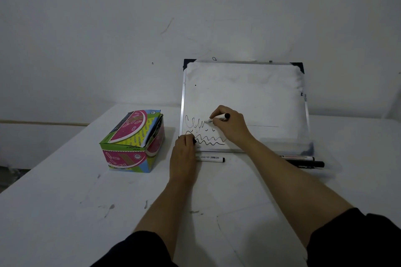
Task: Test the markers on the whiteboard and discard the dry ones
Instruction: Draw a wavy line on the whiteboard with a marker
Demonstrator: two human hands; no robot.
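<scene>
A small whiteboard (256, 97) leans against the wall on the white table, with black squiggles and zigzags in its lower left corner. My right hand (232, 125) grips a white marker (219, 118) whose tip touches the board beside the faint upper squiggle. My left hand (184, 154) rests at the board's lower left corner, closed on a small black piece that looks like the marker's cap (194, 141). Another white marker (211, 159) lies on the table just in front of the board. Two more markers (303, 161) lie at the board's lower right.
A colourful cardboard box (133, 143) with an open top stands on the table (65, 201) left of the board. The wall rises right behind the board. The table's left edge runs diagonally past the box.
</scene>
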